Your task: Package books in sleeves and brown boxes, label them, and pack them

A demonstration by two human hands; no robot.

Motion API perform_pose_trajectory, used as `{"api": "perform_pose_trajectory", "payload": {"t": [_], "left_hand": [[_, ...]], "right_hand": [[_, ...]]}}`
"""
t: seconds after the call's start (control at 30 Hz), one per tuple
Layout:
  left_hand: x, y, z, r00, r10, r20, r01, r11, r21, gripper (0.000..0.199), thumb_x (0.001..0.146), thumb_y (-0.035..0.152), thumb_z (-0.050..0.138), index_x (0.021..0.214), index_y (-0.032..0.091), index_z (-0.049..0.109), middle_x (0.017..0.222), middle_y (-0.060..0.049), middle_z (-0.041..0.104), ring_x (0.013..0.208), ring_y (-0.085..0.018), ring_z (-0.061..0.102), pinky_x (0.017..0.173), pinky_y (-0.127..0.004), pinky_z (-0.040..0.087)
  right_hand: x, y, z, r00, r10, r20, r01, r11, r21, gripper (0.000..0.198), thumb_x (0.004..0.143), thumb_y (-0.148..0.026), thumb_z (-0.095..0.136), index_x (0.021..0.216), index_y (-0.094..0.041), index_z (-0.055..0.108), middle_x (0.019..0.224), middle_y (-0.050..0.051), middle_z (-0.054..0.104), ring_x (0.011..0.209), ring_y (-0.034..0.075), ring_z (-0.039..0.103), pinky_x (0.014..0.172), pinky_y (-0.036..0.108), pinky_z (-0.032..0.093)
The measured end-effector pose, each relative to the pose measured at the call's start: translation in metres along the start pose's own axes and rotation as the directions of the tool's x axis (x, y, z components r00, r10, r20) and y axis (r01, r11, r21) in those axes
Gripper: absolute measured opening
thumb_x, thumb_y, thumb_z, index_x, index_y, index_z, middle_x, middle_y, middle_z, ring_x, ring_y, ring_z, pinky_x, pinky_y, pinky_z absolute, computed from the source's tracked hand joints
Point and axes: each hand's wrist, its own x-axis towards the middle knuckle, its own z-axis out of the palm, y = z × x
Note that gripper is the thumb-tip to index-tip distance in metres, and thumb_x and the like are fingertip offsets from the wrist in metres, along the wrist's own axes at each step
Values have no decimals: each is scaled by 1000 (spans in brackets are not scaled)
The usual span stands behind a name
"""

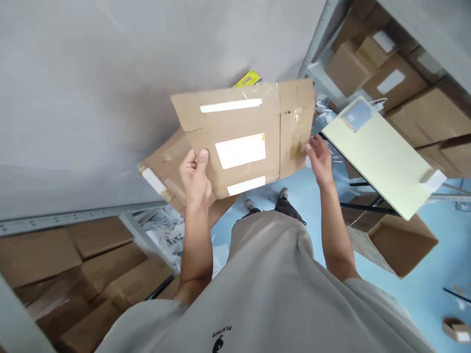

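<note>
flattened brown cardboard box with white paper labels held up above blue floor. left hand clamped on its left edge; right hand at right edge, can't tell if gripping. pale yellow rectangular tabletop rightward, flat blue-grey rectangle near its far edge.

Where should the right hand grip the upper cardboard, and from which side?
Probably the right edge of the upper cardboard, pinched from the right, thumb on the labelled face: the piece looks flat, that edge lies at the right hand, and the left hand holds the left edge.
</note>
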Motion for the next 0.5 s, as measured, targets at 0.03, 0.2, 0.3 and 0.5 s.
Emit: {"api": "perform_pose_trajectory", "payload": {"t": [0.03,0.2,0.3,0.5], "left_hand": [[2,-10,18,997,-47,68,49,998,-31,68,86,85,100,110,23,88,115,-7,91,123,-27,85,112,-36,70],[7,-48,120,929,-176,325,209,975,-70,68,84,79,104,118,23,90,129,-12,93,147,-34,81,132,-46,64],[5,-66,191,878,-183,443,218,975,-31,70,84,81,103,121,23,89,135,-14,92,156,-37,75,137,-49,60],[-21,-112,340,759,-233,608,175,972,154,76,91,91,89,126,24,83,135,-15,90,154,-39,76,132,-54,64]], "right_hand": [[-2,-2,-26,999,13,-43,-12,1000,25,95,94,-88,89,166,-31,67,171,17,74,159,35,71,143,64,50],[-20,-2,-129,975,94,-203,-60,983,171,62,93,-76,95,129,-28,83,135,8,91,129,32,85,120,52,68],[-28,14,-186,943,148,-297,-85,973,217,58,86,-77,100,111,-28,82,109,5,91,103,28,86,100,43,72],[-40,52,-310,887,176,-426,-100,976,193,55,86,-77,100,103,-28,80,94,4,84,87,25,77,85,39,68]]}}
